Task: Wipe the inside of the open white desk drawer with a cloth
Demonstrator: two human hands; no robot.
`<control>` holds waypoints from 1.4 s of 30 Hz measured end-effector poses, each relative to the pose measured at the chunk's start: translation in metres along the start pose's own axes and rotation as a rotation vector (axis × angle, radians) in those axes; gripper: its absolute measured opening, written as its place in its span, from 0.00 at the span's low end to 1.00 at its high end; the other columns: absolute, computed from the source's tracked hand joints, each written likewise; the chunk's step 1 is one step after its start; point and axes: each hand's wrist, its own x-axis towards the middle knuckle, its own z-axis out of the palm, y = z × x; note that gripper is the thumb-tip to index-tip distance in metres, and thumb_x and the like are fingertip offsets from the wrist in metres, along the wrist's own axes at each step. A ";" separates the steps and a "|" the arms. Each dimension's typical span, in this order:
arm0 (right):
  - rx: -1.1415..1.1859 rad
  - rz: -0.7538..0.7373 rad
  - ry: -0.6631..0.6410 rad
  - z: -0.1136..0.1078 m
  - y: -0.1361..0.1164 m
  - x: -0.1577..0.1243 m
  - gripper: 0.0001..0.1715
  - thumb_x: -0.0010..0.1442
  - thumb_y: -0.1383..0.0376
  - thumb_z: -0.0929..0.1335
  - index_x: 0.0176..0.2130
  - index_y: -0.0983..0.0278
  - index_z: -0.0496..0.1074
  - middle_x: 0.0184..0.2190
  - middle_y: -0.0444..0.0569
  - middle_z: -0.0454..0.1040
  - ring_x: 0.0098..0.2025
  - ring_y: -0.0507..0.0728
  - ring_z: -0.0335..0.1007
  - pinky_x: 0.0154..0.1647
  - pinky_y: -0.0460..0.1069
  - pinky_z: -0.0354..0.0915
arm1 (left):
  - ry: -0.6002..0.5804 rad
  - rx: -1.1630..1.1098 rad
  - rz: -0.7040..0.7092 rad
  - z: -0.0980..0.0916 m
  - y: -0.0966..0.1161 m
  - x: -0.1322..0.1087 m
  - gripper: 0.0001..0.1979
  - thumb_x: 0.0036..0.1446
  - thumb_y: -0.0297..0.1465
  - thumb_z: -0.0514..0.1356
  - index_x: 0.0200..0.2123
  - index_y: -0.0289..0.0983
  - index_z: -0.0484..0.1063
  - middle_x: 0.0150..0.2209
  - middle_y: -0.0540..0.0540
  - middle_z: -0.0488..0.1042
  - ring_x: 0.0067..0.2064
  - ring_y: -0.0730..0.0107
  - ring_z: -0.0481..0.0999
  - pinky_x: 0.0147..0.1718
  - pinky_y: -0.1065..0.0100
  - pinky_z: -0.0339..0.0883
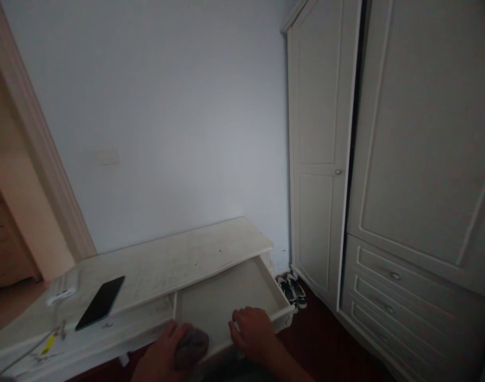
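Our left grip [162,353] clasps the gray cloth [192,347] by the front left corner of the open drawer [222,300]; rightward, our right grip [253,331] curls at its front edge, pinch unclear.

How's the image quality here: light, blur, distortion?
Head view: dim light, the wall palest around its middle, the floor dark; head view: the door frame leans and edges stretch, suggesting a wide-angle lens; head view: soft detail, including the right hand and grey bundle.

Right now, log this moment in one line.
left hand: holding crumpled grey cloth | right hand: at front edge of open white drawer | flat black device: on white tabletop
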 end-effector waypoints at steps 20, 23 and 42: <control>0.559 0.265 0.325 -0.024 0.132 -0.009 0.40 0.69 0.35 0.54 0.42 0.60 0.76 0.36 0.55 0.82 0.39 0.63 0.79 0.42 0.53 0.70 | -0.099 0.151 0.388 0.081 0.218 0.074 0.36 0.56 0.26 0.62 0.68 0.46 0.64 0.67 0.32 0.66 0.62 0.38 0.71 0.59 0.35 0.62; 0.426 0.260 0.373 -0.016 0.123 -0.011 0.36 0.72 0.39 0.54 0.41 0.60 0.77 0.39 0.56 0.82 0.42 0.64 0.79 0.46 0.54 0.68 | -0.150 0.167 0.314 0.065 0.184 0.060 0.37 0.49 0.26 0.66 0.64 0.48 0.69 0.68 0.36 0.66 0.63 0.38 0.70 0.61 0.39 0.62; 0.380 0.332 0.344 -0.023 0.109 -0.010 0.32 0.72 0.43 0.56 0.41 0.61 0.76 0.35 0.53 0.81 0.39 0.63 0.78 0.43 0.54 0.65 | -0.149 0.333 0.282 0.030 0.124 0.030 0.32 0.55 0.31 0.64 0.63 0.50 0.69 0.68 0.40 0.68 0.63 0.45 0.71 0.63 0.44 0.62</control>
